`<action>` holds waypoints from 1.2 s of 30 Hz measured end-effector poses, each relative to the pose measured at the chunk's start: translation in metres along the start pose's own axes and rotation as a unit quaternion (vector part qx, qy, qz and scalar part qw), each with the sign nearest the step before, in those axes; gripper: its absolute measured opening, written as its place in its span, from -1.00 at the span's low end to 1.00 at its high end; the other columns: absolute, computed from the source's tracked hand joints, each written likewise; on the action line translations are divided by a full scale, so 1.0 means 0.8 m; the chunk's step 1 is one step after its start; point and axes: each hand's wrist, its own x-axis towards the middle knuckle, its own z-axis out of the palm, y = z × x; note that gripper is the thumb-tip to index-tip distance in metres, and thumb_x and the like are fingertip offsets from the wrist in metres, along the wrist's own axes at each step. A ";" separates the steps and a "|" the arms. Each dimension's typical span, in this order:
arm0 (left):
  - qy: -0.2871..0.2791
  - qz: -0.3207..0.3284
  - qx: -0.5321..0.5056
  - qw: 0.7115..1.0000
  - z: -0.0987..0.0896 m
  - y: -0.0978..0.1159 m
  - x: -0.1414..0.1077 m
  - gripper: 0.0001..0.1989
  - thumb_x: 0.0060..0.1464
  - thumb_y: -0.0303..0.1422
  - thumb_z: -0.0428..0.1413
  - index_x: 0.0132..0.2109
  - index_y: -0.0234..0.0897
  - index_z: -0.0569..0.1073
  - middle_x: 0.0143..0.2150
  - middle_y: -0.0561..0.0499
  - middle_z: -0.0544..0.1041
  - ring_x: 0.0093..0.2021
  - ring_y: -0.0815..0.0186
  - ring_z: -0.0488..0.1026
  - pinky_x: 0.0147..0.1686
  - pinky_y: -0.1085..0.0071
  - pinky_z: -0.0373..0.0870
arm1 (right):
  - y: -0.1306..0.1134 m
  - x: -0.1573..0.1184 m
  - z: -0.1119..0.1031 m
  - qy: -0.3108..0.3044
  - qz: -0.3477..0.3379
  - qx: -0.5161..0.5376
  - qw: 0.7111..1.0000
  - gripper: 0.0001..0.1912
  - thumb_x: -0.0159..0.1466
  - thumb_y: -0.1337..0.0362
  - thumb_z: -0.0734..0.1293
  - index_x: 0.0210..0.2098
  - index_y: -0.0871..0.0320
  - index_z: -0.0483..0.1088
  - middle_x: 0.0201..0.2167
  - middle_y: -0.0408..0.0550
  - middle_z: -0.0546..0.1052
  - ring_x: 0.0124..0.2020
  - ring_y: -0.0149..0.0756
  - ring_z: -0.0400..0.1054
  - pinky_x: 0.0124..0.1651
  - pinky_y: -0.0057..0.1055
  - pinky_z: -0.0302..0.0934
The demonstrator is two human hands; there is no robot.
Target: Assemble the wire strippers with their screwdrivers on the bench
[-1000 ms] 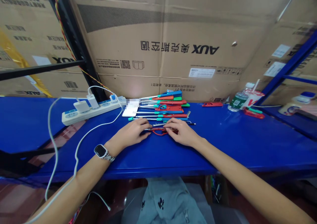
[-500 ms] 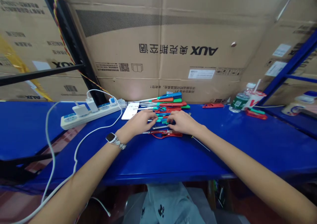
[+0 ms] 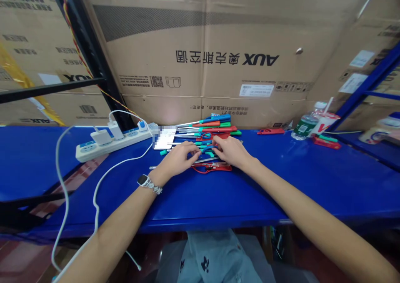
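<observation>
Long-nosed lighters with red, blue and green handles and thin metal tubes lie in a row on the blue table, among them a red lighter (image 3: pixel 215 167) with a loop-shaped trigger guard at the near end. My left hand (image 3: pixel 178 158) is curled over the near lighters, thumb and forefinger closed at one end of a blue lighter (image 3: pixel 206 149). From the right, my right hand (image 3: pixel 233 151) pinches the same blue piece with bent fingers. The fingers partly hide it. A teal-ended lighter (image 3: pixel 163 152) pokes out left of my left hand.
A white phone (image 3: pixel 164 141) lies left of the lighters, beside a power strip (image 3: pixel 125 140) with chargers and trailing white cables. At right are another red lighter (image 3: pixel 270 131), a water bottle (image 3: pixel 303 126) and a drink cup (image 3: pixel 326 122). Cardboard (image 3: pixel 218 33) stands behind.
Both hands have shifted slightly over the row, and more of the blue lighter shows between them. A teal end has appeared left of my left hand. The thin rod under my right forearm is now out of sight.
</observation>
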 end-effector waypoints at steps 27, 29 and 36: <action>0.012 -0.011 0.022 1.000 -0.002 -0.002 0.000 -0.80 0.33 -0.33 0.03 -0.20 -0.23 0.54 -0.27 -0.04 0.54 -0.17 0.18 0.45 -0.15 0.21 0.41 | 0.003 0.018 0.013 -0.043 0.025 0.087 0.995 -0.93 0.15 0.33 0.44 -0.43 0.14 0.47 -0.32 -0.04 0.51 -0.17 -0.16 0.36 -0.08 -0.23 0.12; 0.025 -0.004 0.021 0.999 0.000 0.000 0.000 -0.80 0.34 -0.32 0.04 -0.16 -0.24 0.54 -0.22 -0.06 0.54 -0.14 0.17 0.46 -0.12 0.19 0.43 | 0.004 0.015 0.014 -0.022 0.013 0.116 0.993 -0.93 0.17 0.33 0.45 -0.41 0.14 0.47 -0.32 -0.07 0.50 -0.18 -0.19 0.36 -0.08 -0.25 0.13; 0.068 -0.042 -0.123 0.989 0.006 0.015 0.003 -0.77 0.31 -0.23 0.13 -0.01 -0.25 0.53 -0.12 -0.08 0.63 -0.17 0.23 0.56 -0.18 0.30 0.51 | -0.018 -0.002 0.005 0.120 -0.050 0.288 0.949 -0.92 0.21 0.34 0.40 -0.39 0.13 0.40 -0.29 -0.08 0.50 -0.18 -0.25 0.39 -0.03 -0.27 0.25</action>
